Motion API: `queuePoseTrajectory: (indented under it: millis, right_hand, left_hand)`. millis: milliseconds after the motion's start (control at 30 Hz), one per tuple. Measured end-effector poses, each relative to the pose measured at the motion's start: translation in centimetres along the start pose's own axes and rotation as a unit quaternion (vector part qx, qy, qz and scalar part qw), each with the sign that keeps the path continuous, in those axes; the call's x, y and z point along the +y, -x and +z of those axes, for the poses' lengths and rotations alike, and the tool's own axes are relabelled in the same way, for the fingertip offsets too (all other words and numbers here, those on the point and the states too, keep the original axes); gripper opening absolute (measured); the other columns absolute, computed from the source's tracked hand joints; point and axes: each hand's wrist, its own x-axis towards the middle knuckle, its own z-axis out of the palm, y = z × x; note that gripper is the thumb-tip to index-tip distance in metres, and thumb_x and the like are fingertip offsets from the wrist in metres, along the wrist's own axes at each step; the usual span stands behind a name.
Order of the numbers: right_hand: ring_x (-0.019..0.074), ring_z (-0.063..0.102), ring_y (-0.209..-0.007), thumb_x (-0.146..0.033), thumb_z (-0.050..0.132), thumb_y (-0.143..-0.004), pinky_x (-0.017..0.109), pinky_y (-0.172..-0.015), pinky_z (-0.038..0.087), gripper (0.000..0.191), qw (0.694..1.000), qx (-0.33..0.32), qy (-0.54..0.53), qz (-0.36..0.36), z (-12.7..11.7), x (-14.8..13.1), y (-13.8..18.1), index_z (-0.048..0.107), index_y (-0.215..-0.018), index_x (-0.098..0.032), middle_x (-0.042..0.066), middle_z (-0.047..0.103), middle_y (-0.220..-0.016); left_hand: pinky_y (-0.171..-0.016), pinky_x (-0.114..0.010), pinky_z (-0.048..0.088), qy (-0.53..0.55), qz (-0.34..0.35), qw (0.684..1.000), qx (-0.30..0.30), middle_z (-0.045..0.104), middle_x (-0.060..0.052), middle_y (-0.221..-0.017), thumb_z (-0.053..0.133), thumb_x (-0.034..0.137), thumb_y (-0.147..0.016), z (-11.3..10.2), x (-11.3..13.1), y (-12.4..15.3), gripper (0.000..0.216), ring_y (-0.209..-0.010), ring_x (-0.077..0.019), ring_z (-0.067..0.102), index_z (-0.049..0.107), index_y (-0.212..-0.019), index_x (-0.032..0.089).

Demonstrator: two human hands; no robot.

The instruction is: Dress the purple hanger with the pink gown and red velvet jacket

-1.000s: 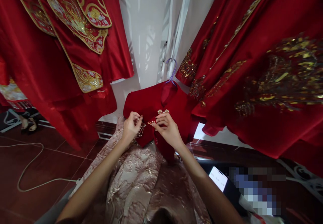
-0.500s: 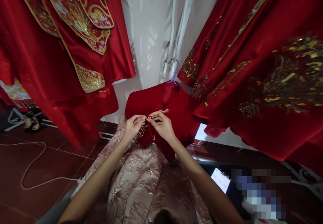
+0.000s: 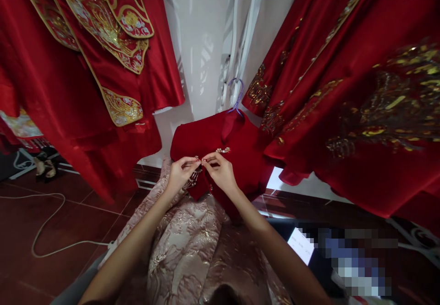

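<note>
A red garment (image 3: 245, 170) hangs from a purple hanger (image 3: 237, 101), its lower part against a pink brocade fabric (image 3: 187, 231). My left hand (image 3: 180, 174) and my right hand (image 3: 222, 172) meet at its front, thumbs and fingertips pinched together. Between them is a small beaded button fastening, mostly covered by the fingertips. Just above my right hand a beaded ornament (image 3: 222, 150) shows on the red cloth. Strands of beads (image 3: 193, 179) dangle below the fingers of my left hand.
Embroidered red gowns hang at the left (image 3: 117, 67) and the right (image 3: 343, 112). White rails (image 3: 245, 35) stand behind. A lit phone (image 3: 301, 245) lies at the lower right. A white cable (image 3: 44, 227) curls over the tiled floor (image 3: 82, 268).
Both hands stay pinched at the same spot, with only slight finger movement. My right hand has dipped a little, showing more of the ornament above it. The camera view has shifted slightly.
</note>
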Motion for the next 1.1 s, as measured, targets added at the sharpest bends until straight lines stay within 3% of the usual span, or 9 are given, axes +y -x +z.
queuePoseTrajectory:
  millis: [500, 1100]
  right_hand:
    - [0.0131, 0.062, -0.071, -0.026, 0.058, -0.077, 0.023, -0.059, 0.051, 0.012, 0.999, -0.038, 0.016, -0.011, -0.60, 0.20, -0.21, 0.060, -0.087, -0.020, 0.002, 0.066, -0.083]
    - [0.0129, 0.062, -0.071, -0.026, 0.058, -0.077, 0.023, -0.059, 0.051, 0.012, 0.999, -0.025, 0.028, -0.019, -0.45, 0.42, -0.44, 0.060, -0.087, -0.020, 0.002, 0.066, -0.083]
  left_hand:
    - [-0.083, -0.033, 0.053, 0.024, -0.017, 1.000, -0.010, 0.071, -0.010, -0.096, 0.070, 0.035, -0.070, 0.13, -0.49, -0.15, 0.030, -0.087, -0.0186, 0.067, 0.068, -0.089, 0.013]
    - [-0.080, -0.034, 0.055, 0.000, 0.004, 1.000, -0.018, 0.072, -0.009, -0.088, 0.069, 0.034, -0.069, 0.13, -0.23, 0.01, 0.026, -0.080, -0.0181, 0.068, 0.069, -0.085, 0.013]
